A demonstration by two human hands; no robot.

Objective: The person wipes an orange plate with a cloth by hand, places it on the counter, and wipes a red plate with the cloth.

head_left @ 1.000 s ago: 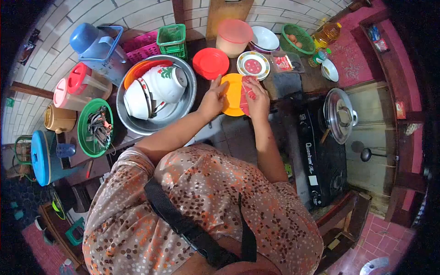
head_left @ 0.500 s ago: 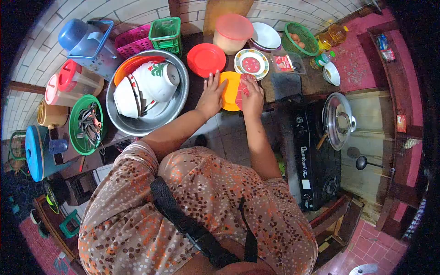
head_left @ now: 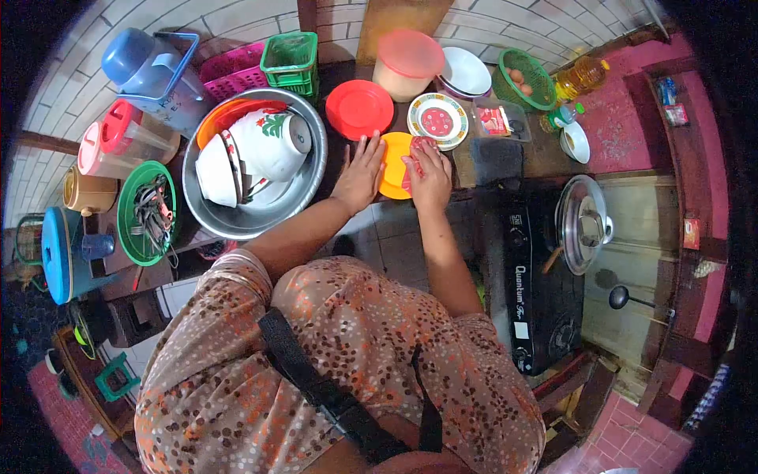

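L hand [head_left: 361, 175] spread, grip released, at rim of yellow plate [head_left: 394, 164]; R hand [head_left: 431, 183] over red item [head_left: 407, 182], can't tell if grasping. Red plate [head_left: 360, 109] nr L fingertips.

Round yellow plate [head_left: 394, 164] at counter's [head_left: 464, 169] edge; red piece [head_left: 424, 144] atop, mostly hidden.

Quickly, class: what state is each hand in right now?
Left hand: open, at the left edge of the round yellow plastic plate.
Right hand: curled over a flat red patterned piece at that plate's right side; grip cannot be told.
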